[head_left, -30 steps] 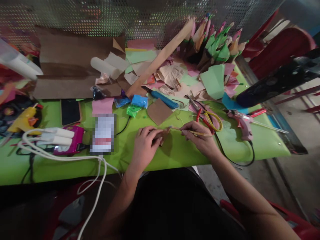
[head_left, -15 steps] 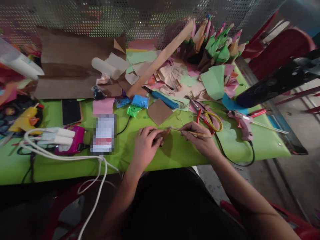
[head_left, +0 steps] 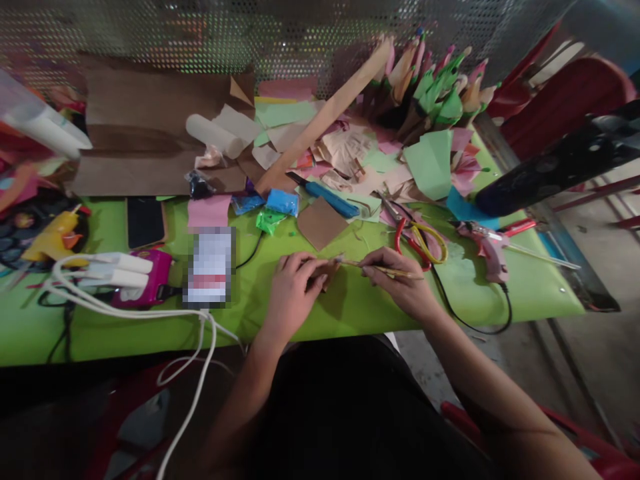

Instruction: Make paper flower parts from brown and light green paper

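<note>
My left hand (head_left: pixel 295 287) is closed on a small brown piece of paper (head_left: pixel 327 273), pinched between thumb and fingers just above the green table (head_left: pixel 360 313). My right hand (head_left: pixel 395 280) grips a thin yellowish stick (head_left: pixel 397 272), which could be a brush, like a pen. Its left tip meets a small pale bit at the top of the brown paper; what that bit is, I cannot make out. A square of brown paper (head_left: pixel 323 223) lies flat beyond my hands. Scissors (head_left: pixel 400 220) with red and yellow handles rest beyond my right hand.
A blue cutter (head_left: pixel 330 199) and small blue and green packets (head_left: pixel 283 202) lie farther back among paper scraps. To the right are a pink glue gun (head_left: pixel 485 247) and a dark bottle (head_left: pixel 550 163). A phone (head_left: pixel 209 267), white cables and a pink power adapter (head_left: pixel 163 280) sit left.
The view has shifted very slightly, so the table's things appear a little farther right. Both hands keep their grips, and the stick's tip stays at the brown paper.
</note>
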`<action>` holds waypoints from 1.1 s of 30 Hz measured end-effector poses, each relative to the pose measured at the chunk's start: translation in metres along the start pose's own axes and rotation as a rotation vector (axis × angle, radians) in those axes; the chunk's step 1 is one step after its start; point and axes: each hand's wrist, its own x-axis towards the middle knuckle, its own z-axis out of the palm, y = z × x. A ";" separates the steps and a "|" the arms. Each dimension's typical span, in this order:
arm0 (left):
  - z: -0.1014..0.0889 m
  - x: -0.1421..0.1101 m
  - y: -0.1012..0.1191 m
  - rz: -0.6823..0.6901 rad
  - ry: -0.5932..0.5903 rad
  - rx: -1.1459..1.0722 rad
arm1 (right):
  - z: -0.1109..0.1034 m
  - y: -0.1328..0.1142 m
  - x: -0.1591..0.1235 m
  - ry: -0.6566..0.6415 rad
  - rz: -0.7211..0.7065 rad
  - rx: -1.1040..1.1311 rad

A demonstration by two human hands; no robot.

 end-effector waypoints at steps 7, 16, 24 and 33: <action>-0.001 0.000 0.000 0.001 -0.009 0.004 | 0.001 -0.002 0.000 -0.030 -0.017 0.026; 0.000 0.000 -0.001 -0.002 -0.006 -0.001 | -0.003 -0.005 0.000 -0.003 -0.041 0.030; 0.002 -0.001 -0.002 0.015 0.022 0.008 | -0.021 0.006 0.014 0.194 -0.326 -0.584; 0.005 0.001 -0.006 -0.022 0.039 -0.040 | -0.017 0.016 0.012 0.190 -0.334 -0.650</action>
